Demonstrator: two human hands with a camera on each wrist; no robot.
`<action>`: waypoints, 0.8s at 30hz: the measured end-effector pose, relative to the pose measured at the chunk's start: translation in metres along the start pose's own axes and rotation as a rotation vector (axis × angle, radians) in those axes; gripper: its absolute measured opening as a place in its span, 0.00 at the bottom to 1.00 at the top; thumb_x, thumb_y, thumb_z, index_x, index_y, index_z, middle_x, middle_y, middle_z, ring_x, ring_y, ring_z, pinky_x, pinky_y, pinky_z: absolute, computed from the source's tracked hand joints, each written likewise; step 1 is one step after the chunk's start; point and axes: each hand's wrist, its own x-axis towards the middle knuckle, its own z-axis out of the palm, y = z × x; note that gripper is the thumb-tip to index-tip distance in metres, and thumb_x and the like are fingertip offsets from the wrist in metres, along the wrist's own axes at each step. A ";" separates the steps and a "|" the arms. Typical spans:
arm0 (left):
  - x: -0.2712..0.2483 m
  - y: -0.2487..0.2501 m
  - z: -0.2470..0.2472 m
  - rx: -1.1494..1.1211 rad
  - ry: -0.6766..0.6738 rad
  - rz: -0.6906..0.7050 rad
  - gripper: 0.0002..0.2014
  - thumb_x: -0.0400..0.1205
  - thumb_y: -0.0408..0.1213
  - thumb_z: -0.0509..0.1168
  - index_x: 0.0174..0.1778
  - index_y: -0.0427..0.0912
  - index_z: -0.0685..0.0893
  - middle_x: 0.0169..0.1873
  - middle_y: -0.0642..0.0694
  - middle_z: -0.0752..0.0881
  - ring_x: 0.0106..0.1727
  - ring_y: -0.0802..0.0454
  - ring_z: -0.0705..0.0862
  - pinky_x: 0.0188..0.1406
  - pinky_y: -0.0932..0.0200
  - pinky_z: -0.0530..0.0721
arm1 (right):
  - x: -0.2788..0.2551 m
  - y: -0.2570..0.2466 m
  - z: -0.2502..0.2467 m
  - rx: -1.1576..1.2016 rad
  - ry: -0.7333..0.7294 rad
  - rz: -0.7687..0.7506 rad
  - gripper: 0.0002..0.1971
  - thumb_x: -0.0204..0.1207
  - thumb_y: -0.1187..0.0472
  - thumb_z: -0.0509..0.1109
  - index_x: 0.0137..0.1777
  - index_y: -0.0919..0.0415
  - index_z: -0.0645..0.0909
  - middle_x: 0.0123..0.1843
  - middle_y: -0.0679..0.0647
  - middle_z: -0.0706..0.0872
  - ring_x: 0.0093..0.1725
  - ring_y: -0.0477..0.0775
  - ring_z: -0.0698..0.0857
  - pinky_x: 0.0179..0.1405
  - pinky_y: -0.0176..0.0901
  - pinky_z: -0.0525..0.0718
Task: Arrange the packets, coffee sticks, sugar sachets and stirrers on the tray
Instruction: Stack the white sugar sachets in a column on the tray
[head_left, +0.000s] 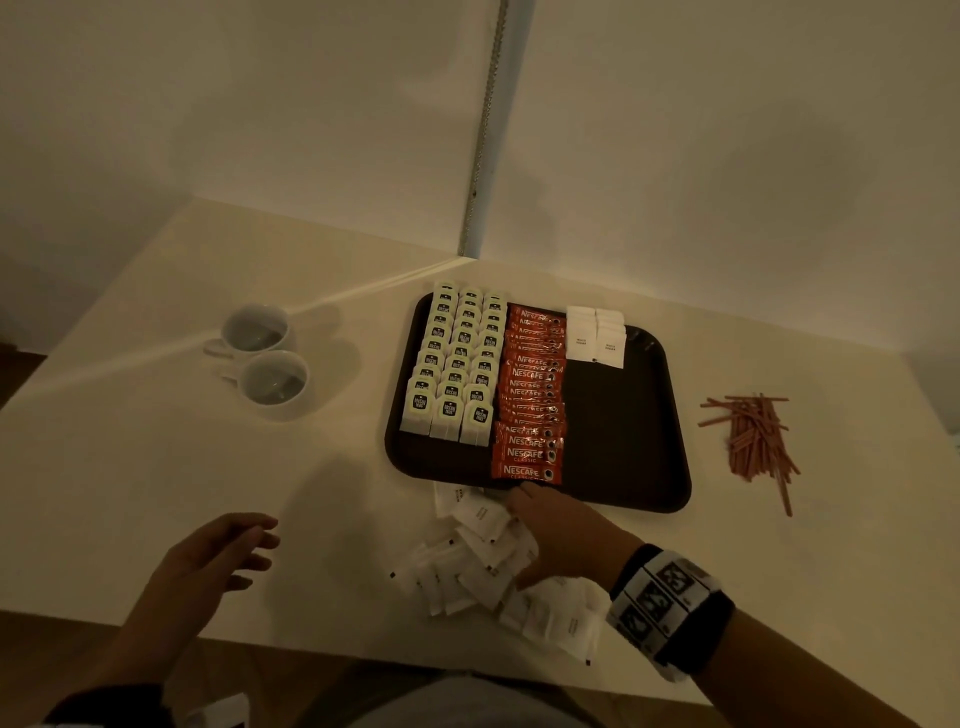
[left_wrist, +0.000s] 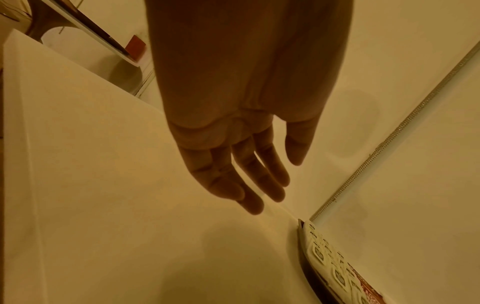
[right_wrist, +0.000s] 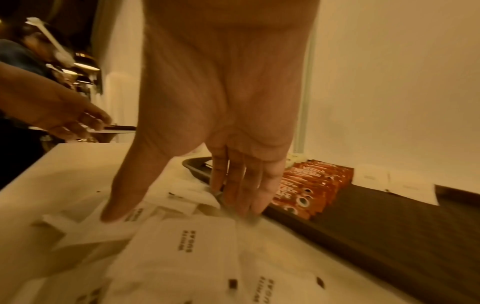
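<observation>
A dark brown tray (head_left: 623, 415) holds three rows of white tea packets (head_left: 457, 364), a column of red coffee sticks (head_left: 530, 395) and two short rows of white sugar sachets (head_left: 595, 338) at its far end. Loose sugar sachets (head_left: 467, 566) lie in a heap on the table in front of the tray. My right hand (head_left: 540, 530) lies over that heap with straight fingers. In the right wrist view, the right hand (right_wrist: 179, 207) touches the loose sachets (right_wrist: 197, 246) with thumb and fingertips beside the tray's near rim (right_wrist: 376, 216). My left hand (head_left: 249, 545) hovers open and empty over bare table.
A pile of brown stirrers (head_left: 753, 436) lies on the table right of the tray. Two white cups (head_left: 275, 382) stand at the left. Walls meet in a corner just behind the tray. The table's front edge runs close to my body.
</observation>
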 end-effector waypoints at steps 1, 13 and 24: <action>0.001 0.000 0.000 0.007 0.002 0.003 0.10 0.85 0.30 0.59 0.50 0.38 0.86 0.45 0.37 0.88 0.47 0.35 0.85 0.43 0.49 0.79 | 0.000 -0.005 0.000 -0.022 0.026 -0.027 0.47 0.63 0.43 0.79 0.78 0.55 0.60 0.74 0.52 0.68 0.70 0.52 0.70 0.70 0.45 0.71; -0.007 0.002 -0.001 0.009 -0.009 -0.005 0.10 0.85 0.30 0.58 0.51 0.37 0.85 0.46 0.37 0.88 0.48 0.36 0.85 0.44 0.50 0.79 | 0.016 -0.043 0.030 -0.324 -0.013 -0.208 0.48 0.67 0.53 0.78 0.80 0.50 0.50 0.82 0.59 0.49 0.79 0.67 0.52 0.69 0.69 0.70; -0.006 0.003 -0.001 -0.005 0.005 -0.001 0.10 0.85 0.30 0.58 0.51 0.38 0.85 0.46 0.37 0.88 0.47 0.36 0.85 0.45 0.47 0.79 | 0.023 -0.032 0.023 -0.281 0.058 -0.332 0.25 0.80 0.58 0.64 0.76 0.54 0.61 0.76 0.60 0.61 0.74 0.63 0.62 0.68 0.61 0.75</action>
